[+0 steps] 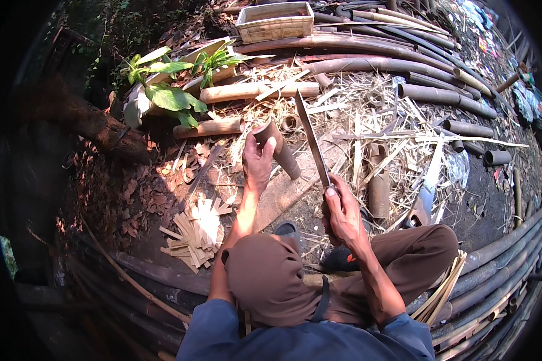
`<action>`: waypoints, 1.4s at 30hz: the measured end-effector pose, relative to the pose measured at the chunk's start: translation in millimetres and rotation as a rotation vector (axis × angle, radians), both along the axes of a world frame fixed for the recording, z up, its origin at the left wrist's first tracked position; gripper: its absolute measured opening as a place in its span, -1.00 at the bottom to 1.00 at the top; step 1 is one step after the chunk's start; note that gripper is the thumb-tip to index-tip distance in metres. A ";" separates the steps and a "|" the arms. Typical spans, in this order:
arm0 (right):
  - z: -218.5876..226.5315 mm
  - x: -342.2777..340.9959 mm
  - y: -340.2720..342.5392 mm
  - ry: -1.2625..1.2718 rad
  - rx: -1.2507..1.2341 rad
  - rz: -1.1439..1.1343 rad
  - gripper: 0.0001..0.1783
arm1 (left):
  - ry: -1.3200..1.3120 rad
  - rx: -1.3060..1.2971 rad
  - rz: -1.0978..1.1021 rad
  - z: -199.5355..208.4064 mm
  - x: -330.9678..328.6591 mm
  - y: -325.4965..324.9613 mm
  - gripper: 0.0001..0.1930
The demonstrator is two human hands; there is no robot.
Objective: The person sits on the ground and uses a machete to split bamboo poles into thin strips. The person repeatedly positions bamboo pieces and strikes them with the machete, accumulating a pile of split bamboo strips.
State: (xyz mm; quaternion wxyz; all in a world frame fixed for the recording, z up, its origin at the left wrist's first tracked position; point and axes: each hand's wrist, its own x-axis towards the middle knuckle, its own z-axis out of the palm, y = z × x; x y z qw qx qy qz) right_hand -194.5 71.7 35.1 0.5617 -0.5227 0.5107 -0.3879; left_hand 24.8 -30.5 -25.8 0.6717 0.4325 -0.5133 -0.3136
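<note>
My left hand (258, 161) is closed round the upper part of a short brown bamboo section (285, 157), which leans with its lower end toward the right. In my right hand (343, 210) is the handle of a long machete (312, 135), its blade pointing up and away from me. Blade and bamboo are apart. Beneath them a flat wooden board (275, 201) slants across the ground. Left of my knee lies a fanned pile of split bamboo slats (194, 237).
A handsaw (427, 183) stands tilted at the right, by another bamboo section (379, 189). Bamboo shavings (355, 123) litter the ground. Long bamboo poles (367, 45) lie at the back, near a plastic crate (275, 30). A leafy plant (171, 96) and thick log (105, 126) are at the left.
</note>
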 end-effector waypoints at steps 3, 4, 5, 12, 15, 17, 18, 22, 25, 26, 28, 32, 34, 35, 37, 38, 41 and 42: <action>31.7 4.4 3.0 0.041 -0.134 0.020 -0.55 | -0.185 0.083 0.040 -9.9 3.2 11.8 -0.66; 32.8 4.9 2.8 -0.027 -0.080 0.040 -0.56 | -0.190 0.095 0.017 -0.9 -3.5 18.8 -0.66; 35.6 4.5 2.0 -0.014 -0.088 0.058 -0.56 | -0.195 0.107 -0.007 3.5 -8.8 24.7 -0.67; 40.9 8.8 -1.5 0.068 -0.207 0.109 -0.56 | -0.148 0.168 -0.175 5.6 -18.9 39.4 -0.75; 39.6 8.3 -2.6 0.043 -0.148 0.134 -0.56 | -0.190 0.161 -0.201 1.3 -15.1 39.6 -0.75; 36.8 5.6 -6.3 -0.062 -0.037 0.174 -0.56 | -0.182 0.160 -0.199 0.3 -15.8 40.2 -0.75; 40.5 5.2 -6.1 0.043 -0.085 0.172 -0.57 | -0.170 0.129 -0.215 -0.6 -15.6 40.4 -0.75; 65.2 5.1 -7.1 0.326 -0.178 0.260 -0.59 | -0.115 0.148 -0.212 11.8 -15.9 48.1 -0.76; 49.9 16.1 2.0 0.330 -0.243 0.190 -0.58 | -0.245 0.167 -0.149 21.7 -13.1 50.8 -0.75; 44.0 12.2 -0.4 0.354 -0.218 0.179 -0.57 | -0.278 0.203 -0.212 33.5 -18.9 46.8 -0.70; 30.2 15.2 -1.5 0.341 -0.308 0.130 -0.57 | -0.798 0.099 -0.219 57.6 13.7 46.5 -0.55; 38.8 14.1 -1.7 0.340 -0.262 0.150 -0.57 | -0.596 -0.252 0.362 214.7 20.8 43.8 -0.78; 35.8 5.0 -3.9 0.373 -0.238 0.129 -0.57 | -0.496 -0.754 0.360 258.3 1.7 15.0 -0.80; 36.1 10.2 -5.0 0.358 -0.245 0.138 -0.57 | -0.579 -0.872 0.299 256.5 -4.8 -0.2 -0.79; 40.5 29.3 -0.3 0.312 -0.260 0.169 -0.57 | -0.903 -0.791 0.002 208.7 -9.1 -50.9 -0.78; 24.4 37.0 0.7 0.271 -0.308 0.115 -0.57 | -1.061 -0.624 -0.122 156.6 -8.5 -80.0 -0.77; -15.3 29.4 -18.9 0.322 -0.221 0.126 -0.56 | -1.256 -0.401 -0.212 38.1 -12.4 -128.2 -0.75; -26.2 32.9 -25.0 0.258 -0.235 0.118 -0.53 | -1.236 -0.367 -0.133 35.7 -2.5 -129.9 -0.74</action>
